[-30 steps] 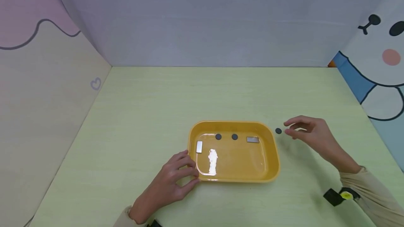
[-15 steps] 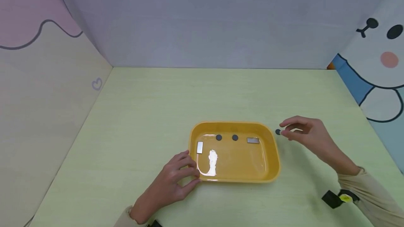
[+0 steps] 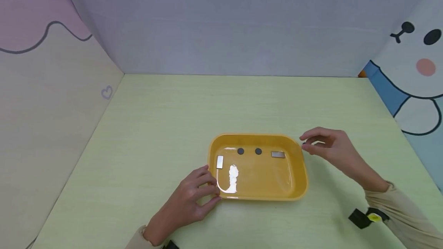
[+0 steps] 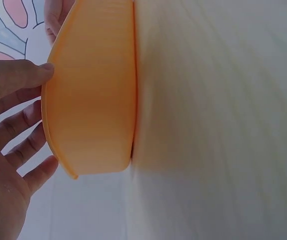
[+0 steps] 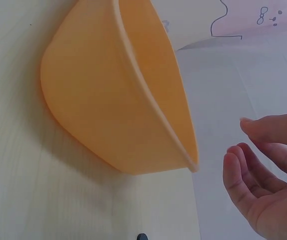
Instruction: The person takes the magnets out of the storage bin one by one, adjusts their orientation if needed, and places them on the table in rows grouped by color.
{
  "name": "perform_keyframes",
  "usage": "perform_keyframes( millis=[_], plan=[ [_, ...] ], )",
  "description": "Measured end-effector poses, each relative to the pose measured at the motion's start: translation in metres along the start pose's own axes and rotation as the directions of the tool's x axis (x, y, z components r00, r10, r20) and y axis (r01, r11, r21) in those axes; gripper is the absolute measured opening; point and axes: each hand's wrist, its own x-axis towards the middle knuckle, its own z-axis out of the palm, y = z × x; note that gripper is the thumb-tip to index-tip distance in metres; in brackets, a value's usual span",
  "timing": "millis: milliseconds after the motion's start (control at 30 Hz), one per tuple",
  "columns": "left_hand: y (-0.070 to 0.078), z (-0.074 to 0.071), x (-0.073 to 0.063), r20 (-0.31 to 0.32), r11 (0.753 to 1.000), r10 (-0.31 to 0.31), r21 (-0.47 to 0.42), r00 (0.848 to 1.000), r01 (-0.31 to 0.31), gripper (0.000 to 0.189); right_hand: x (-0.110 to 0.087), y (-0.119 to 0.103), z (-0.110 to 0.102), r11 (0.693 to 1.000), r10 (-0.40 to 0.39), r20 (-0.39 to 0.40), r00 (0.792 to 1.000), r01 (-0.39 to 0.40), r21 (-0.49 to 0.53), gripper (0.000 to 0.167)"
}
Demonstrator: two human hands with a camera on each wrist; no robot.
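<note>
My left hand (image 3: 190, 195) rests at the near left corner of a shallow yellow tray (image 3: 256, 199). In the left wrist view its thumb and spread fingertips touch the tray's rim (image 4: 44, 112). Beyond the tray's right end hovers my right hand (image 3: 328, 145), fingers loosely bent, with nothing between them in the right wrist view. A small dark disc (image 5: 142, 236) lies on the table below that hand; the head view shows only a sliver of it. Inside the tray are two dark discs (image 3: 240, 151) and two silver rectangular plates (image 3: 278, 154).
The pale green tabletop (image 3: 166, 126) extends around the tray. A grey-lilac wall (image 3: 221, 26) closes the back, and printed panels (image 3: 412, 83) stand on the left and right sides.
My right hand has moved left toward the tray and now mostly covers the loose dark disc in the head view. The left hand stays at the tray's corner.
</note>
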Motion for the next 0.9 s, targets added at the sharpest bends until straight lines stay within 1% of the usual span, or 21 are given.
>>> perform_keyframes(
  millis=[200, 400, 733, 900],
  plan=[
    [0.000, 0.000, 0.000, 0.002, 1.000, 0.022, 0.021, 1.000, -0.022, 0.010, 0.003, -0.004, 0.006, 1.000, -0.006, 0.022, 1.000, 0.005, 0.020, 0.023],
    [0.001, -0.001, 0.000, 0.019, 0.999, 0.008, 0.032, 1.000, -0.009, 0.010, 0.008, -0.008, 0.012, 0.999, -0.024, 0.042, 0.999, 0.023, 0.024, 0.025],
    [0.000, -0.001, 0.004, 0.029, 0.999, 0.018, 0.048, 0.999, -0.019, 0.010, 0.014, -0.011, 0.018, 0.999, -0.036, 0.056, 0.998, 0.035, 0.013, 0.024],
    [-0.001, -0.002, 0.005, 0.045, 0.998, 0.008, 0.064, 0.999, -0.011, 0.010, 0.019, -0.008, 0.022, 0.998, -0.054, 0.075, 0.996, 0.051, 0.043, 0.023]
  ],
)
